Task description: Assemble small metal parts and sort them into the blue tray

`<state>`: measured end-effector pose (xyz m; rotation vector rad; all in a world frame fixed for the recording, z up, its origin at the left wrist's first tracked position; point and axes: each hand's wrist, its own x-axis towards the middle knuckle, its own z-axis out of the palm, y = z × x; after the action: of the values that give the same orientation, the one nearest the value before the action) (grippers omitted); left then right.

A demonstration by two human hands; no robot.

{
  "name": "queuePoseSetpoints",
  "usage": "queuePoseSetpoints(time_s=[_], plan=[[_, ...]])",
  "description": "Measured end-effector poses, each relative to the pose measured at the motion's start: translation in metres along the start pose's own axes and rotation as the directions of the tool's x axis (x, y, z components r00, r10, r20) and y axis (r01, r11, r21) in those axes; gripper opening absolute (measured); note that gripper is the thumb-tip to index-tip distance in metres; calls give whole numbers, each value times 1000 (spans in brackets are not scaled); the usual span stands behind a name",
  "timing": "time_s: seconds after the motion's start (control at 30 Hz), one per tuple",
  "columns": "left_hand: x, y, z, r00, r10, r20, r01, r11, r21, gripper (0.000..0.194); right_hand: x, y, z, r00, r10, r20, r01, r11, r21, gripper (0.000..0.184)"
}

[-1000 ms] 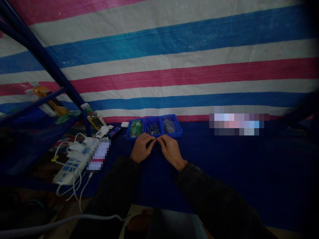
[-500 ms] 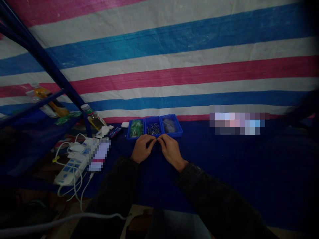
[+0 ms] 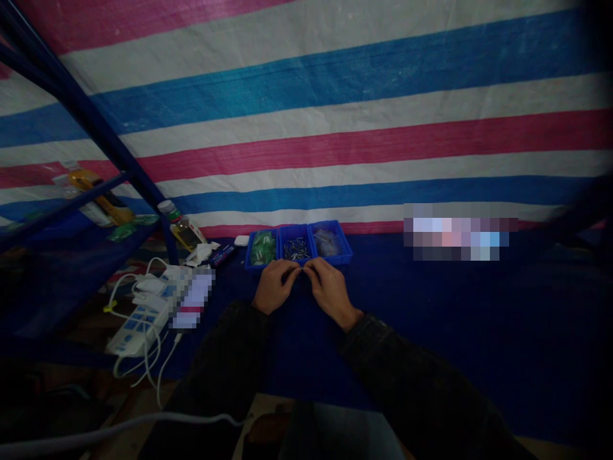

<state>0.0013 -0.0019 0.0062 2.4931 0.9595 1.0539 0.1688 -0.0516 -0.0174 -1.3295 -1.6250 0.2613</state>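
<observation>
My left hand [image 3: 276,285] and my right hand [image 3: 330,289] meet fingertip to fingertip just in front of three joined blue bins. Both are closed in a pinch; whatever sits between the fingers is too small and dark to make out. The left bin holds green pieces [image 3: 264,247], clear-looking in places. Small dark and silvery metal pins [image 3: 296,248] lie loose in the middle bin. In the right bin are translucent, whitish pieces [image 3: 327,243]. The near edges of the left and middle bins are partly covered by my fingers.
On the left, a white power strip [image 3: 138,329] with tangled cables lies beside a blurred-out phone [image 3: 194,299]. A bottle [image 3: 181,227], crumpled tissue [image 3: 201,253] and a small white case [image 3: 242,241] stand behind. A blue metal frame [image 3: 103,137] rises at left; a striped tarp [image 3: 335,144] hangs behind.
The view has shifted very slightly. Both hands stay pinched together at the same spot before the bins, with hardly any visible finger movement.
</observation>
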Motion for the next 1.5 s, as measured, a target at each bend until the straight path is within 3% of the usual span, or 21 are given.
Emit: queuePoseSetpoints(time_s=[0.4,0.73,1.5], plan=[[-1,-2,2,1000,-10,-2,10,1000,3,13,-2,0,1,999,-31,-8,31,1000,2,15],[0,0,1,1000,-16,-2,16,1000,-3,13,-1,2,1,999,46,25,-46,999,-14,22],[1,-2,0,998,-52,-34,53,999,2,18,-1,-1,2,999,49,-19,-48,998,43,16]])
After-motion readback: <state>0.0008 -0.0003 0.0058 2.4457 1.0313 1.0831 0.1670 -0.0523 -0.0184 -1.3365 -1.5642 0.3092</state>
